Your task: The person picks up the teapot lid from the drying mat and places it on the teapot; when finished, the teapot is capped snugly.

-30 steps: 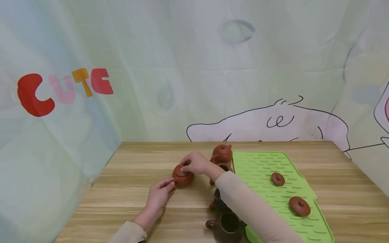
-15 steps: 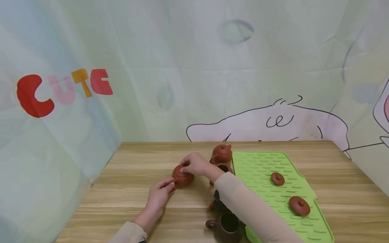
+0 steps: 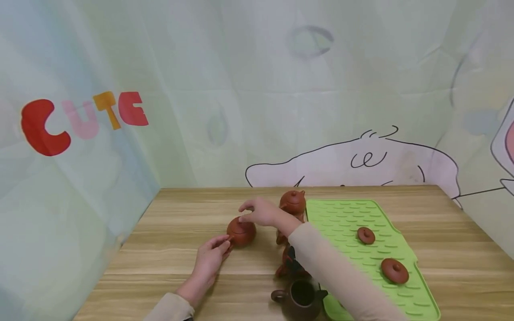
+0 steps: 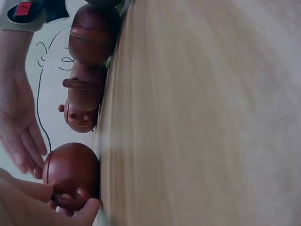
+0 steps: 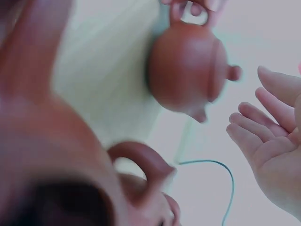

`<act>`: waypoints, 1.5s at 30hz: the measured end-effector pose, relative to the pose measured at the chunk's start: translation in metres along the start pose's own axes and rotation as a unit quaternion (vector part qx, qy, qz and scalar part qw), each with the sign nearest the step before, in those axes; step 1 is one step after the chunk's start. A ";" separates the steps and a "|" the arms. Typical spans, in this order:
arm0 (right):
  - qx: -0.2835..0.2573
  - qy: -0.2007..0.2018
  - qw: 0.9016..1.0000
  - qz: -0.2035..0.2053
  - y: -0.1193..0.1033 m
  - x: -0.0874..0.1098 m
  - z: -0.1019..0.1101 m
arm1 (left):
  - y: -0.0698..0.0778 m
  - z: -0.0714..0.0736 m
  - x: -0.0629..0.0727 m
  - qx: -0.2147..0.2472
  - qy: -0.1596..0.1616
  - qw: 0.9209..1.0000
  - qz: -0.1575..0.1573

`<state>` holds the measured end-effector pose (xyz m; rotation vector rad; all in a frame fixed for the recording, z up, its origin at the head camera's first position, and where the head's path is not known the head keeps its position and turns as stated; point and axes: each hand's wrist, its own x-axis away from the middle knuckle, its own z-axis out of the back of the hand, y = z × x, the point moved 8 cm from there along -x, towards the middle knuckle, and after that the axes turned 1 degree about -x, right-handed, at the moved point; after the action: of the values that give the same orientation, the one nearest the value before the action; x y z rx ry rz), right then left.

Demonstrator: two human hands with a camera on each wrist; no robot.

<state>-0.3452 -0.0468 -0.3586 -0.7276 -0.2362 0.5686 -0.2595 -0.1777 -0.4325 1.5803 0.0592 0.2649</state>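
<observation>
On the table (image 3: 160, 232), left of centre, the left hand (image 3: 210, 256) pinches the handle (image 5: 176, 14) of a teapot (image 3: 242, 236), its lid (image 5: 217, 70) seated; the right hand (image 3: 263, 211), loosely spread and holding nothing, hangs just clear of the knob (image 5: 234, 72). Withdrawal is probably best made straight up, handle held steady. Farther right: a near-to-far row of pots (image 3: 292, 203), then a mat (image 3: 335, 218) bearing two lids (image 3: 395, 271).

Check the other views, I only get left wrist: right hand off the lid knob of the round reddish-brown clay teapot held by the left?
Observer: Yes; right wrist shows a gap between the right hand and the knob.
Operator: Any loose lids?
Observer: Head view: a small round reddish-brown clay lid and a larger one on the bumpy lime-green mat.
Operator: Any open pots?
Observer: Head view: the round dark-brown clay teapot nearest the camera is uncovered.
</observation>
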 end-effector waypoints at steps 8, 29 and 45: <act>-0.016 0.014 1.000 -0.007 0.000 0.025 0.043 | 0.009 0.000 0.001 -0.036 0.011 0.999 -0.027; -0.018 0.092 0.996 -0.007 0.071 0.156 0.146 | 0.039 -0.048 0.013 -0.073 -0.029 0.990 -0.118; -0.029 0.143 0.987 -0.066 0.134 0.207 0.167 | 0.024 -0.110 0.002 -0.108 -0.086 0.982 -0.126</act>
<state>-0.2952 0.2447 -0.3271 -0.8335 -0.0341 0.3267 -0.2831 -0.0707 -0.4083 1.3570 0.0920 -0.0636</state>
